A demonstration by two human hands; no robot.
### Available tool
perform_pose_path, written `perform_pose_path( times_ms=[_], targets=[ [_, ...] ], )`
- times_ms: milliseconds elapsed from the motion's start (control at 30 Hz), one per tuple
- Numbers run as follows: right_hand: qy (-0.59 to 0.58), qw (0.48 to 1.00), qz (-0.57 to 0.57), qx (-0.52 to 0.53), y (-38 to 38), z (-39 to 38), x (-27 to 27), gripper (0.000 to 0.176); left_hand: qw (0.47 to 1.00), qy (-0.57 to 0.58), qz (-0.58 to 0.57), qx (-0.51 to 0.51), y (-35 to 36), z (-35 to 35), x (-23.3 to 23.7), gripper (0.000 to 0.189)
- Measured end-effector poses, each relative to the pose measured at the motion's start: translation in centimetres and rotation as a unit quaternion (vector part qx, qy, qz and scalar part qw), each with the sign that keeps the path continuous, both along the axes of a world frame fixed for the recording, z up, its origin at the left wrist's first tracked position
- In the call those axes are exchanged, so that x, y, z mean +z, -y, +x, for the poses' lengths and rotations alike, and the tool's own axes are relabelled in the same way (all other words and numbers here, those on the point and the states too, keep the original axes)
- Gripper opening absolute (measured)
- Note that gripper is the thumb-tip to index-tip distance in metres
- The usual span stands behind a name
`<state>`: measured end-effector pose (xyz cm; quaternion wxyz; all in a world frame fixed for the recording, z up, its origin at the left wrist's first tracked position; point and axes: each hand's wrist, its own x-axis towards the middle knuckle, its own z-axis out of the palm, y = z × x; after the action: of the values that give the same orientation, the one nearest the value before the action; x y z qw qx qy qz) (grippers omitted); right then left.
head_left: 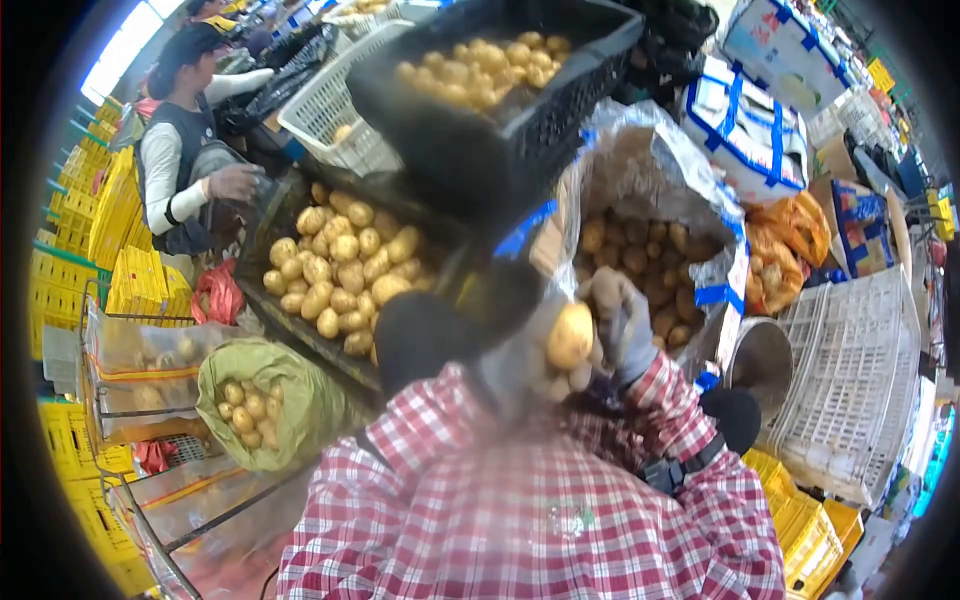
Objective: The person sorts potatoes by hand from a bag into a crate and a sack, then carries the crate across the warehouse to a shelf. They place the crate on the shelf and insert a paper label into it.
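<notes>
In front of my chest, my left hand [510, 352], in a grey glove and partly blurred, holds a yellow potato [570, 336] with its fingers curled under it. My right hand [622, 318], also gloved, is close against the potato's right side. Its fingers are bent together, and whether anything is inside them is hidden. Just beyond the right hand stands a carton lined with silvery film [690, 165], with many brownish potatoes [640, 245] inside. To the left of my hands, a dark crate [262, 235] is filled with paler potatoes [345, 250].
A black crate [540, 130] with potatoes stands ahead, beside a white basket [345, 75]. A green sack [300, 365] of potatoes is at left. White crates [850, 370] and an orange bag [800, 230] stand at right. A co-worker [185, 140] stands at far left.
</notes>
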<state>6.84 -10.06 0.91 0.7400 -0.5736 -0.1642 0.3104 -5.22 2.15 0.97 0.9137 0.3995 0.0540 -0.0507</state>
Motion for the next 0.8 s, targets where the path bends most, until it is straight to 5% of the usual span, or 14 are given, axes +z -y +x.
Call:
perform_pose_path(
  times_ms=[33,67,233,367,433,467,533,600,633,700,733,800],
  targets=[
    [0.088,0.994,-0.069,0.017,0.6,0.4,0.6,0.033,0.997,-0.013,-0.071,-0.006,-0.1,0.4,1.5,0.018],
    [0.051,0.997,-0.059,0.009,1.0,0.4,1.0,0.037,0.994,-0.022,-0.103,-0.006,-0.3,0.9,2.5,0.02],
    [0.022,0.998,-0.045,-0.038,2.0,1.7,2.2,0.038,0.988,0.051,0.131,0.07,-1.0,2.4,1.1,0.005],
    [0.055,0.994,-0.098,0.013,2.5,1.0,5.2,0.04,0.992,0.018,-0.127,0.001,-1.2,2.5,3.5,0.004],
    [0.116,0.986,-0.104,0.061,2.8,1.0,4.6,0.04,0.989,-0.015,-0.147,-0.024,-1.7,2.4,3.5,0.006],
    [0.148,0.98,-0.108,0.08,3.1,1.0,4.1,0.04,0.993,-0.039,-0.105,-0.035,-2.2,2.3,3.2,0.01],
    [0.109,0.983,-0.126,0.08,4.5,2.2,3.1,0.041,0.95,0.093,0.282,0.093,-2.9,3.7,1.8,0.023],
    [0.117,0.972,-0.191,0.065,6.5,4.1,2.0,0.042,0.744,0.222,0.584,0.235,-5.8,7.3,1.8,0.045],
    [0.035,0.981,-0.188,0.038,7.3,4.8,2.1,0.041,0.85,0.205,0.435,0.212,-8.3,9.3,4.2,0.05],
    [-0.004,0.977,-0.209,-0.038,8.8,7.2,0.7,0.04,0.969,0.167,0.089,0.161,-11.4,12.1,8.5,0.053],
    [0.033,0.976,-0.21,-0.056,9.3,8.4,0.1,0.039,0.978,0.136,-0.095,0.13,-11.9,13.1,10.5,0.052],
    [0.105,0.968,-0.212,-0.088,9.5,10.8,-1.3,0.037,0.976,0.159,-0.09,0.122,-10.6,14.5,11.9,0.05]
  ],
)
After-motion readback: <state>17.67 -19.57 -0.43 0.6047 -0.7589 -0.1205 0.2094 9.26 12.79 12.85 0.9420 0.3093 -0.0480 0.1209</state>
